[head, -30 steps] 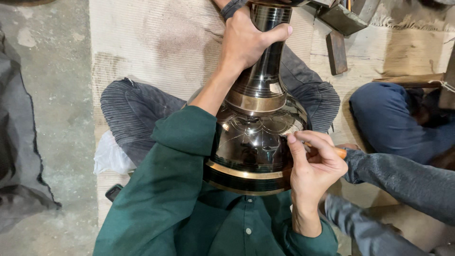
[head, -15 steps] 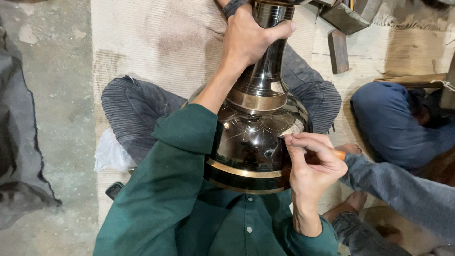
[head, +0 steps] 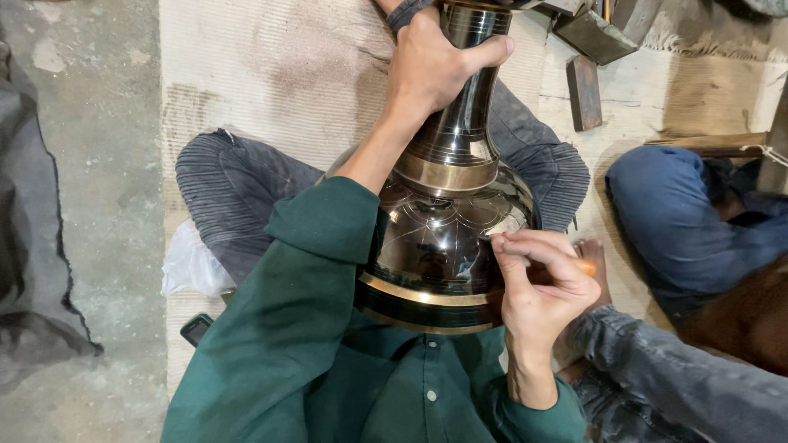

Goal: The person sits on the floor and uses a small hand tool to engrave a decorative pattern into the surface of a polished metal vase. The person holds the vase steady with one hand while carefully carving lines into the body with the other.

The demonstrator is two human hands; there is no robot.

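1. Pale woven matting (head: 271, 74) covers the floor where the person sits cross-legged, with bare grey concrete (head: 90, 164) to the left and a dark cloth (head: 33, 271) lying at its edge.
2. Resting tilted across the lap is a large dark metal vase (head: 439, 246), bulbous in the body with brass bands, its narrow neck pointing away from the wearer and its base against the green shirt (head: 287, 361).
3. Another person's blue-clad leg (head: 681, 221) lies to the right, well clear of the vase, and a denim sleeve (head: 673, 385) crosses the lower right corner.
4. Gripping the neck, the left hand (head: 435, 66) is wrapped fully around it. Judged from this, the hold is what stops the rounded body from rolling; it works best firm and steady, with the forearm braced along the shoulder of the vase.
5. At the right flank of the body, the right hand (head: 542, 287) has its fingers pinched together on a thin tool (head: 584, 267) with an orange end, the tip hidden against the metal. Fine lines already show there, so short, light, controlled strokes seem wise, with the hand's heel resting on the vase for support.
6. Two dark wooden blocks (head: 584, 90) lie on the mat beyond the knee.
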